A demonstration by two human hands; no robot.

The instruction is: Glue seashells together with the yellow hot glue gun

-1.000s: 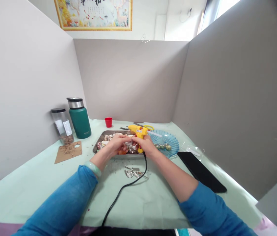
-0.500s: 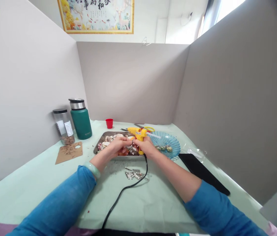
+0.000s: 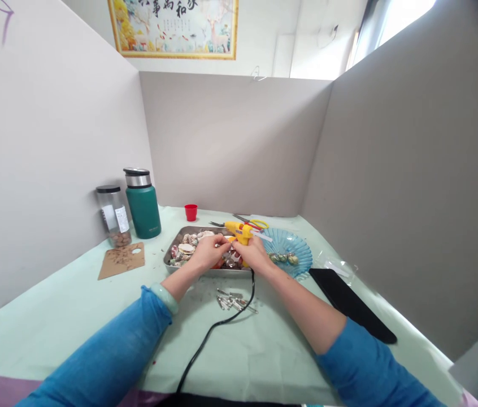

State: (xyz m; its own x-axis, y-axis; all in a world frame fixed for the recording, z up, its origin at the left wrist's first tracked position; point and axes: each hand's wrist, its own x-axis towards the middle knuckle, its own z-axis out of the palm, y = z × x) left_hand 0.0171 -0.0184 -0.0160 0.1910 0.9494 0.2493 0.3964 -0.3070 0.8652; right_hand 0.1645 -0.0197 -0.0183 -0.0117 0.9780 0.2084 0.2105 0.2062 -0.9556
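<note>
My right hand (image 3: 255, 254) is closed around the handle of a yellow hot glue gun (image 3: 239, 229), whose nozzle points left and whose clear glue stick sticks out behind. Close to its fingertips, my left hand (image 3: 210, 252) has thumb and fingers pinched together; whatever lies between them is too small to make out. Both hands are over a metal tray (image 3: 166, 263) of seashells (image 3: 186, 249), hiding part of its contents. A black cord (image 3: 211, 328) runs from the gun toward the table's front edge.
Small silvery pieces (image 3: 233, 301) lie before the tray. A blue glass plate (image 3: 304, 249) holds several greenish items (image 3: 292, 259). Scissors (image 3: 259, 224) and a red cup (image 3: 191, 212) are behind. Left stand a green bottle (image 3: 143, 212), a jar (image 3: 114, 217) and a cardboard piece (image 3: 121, 261).
The glue gun has turned slightly in my right hand, its glue stick now reaching less far right. My left hand has tipped over a little, still close to the right fingertips.
</note>
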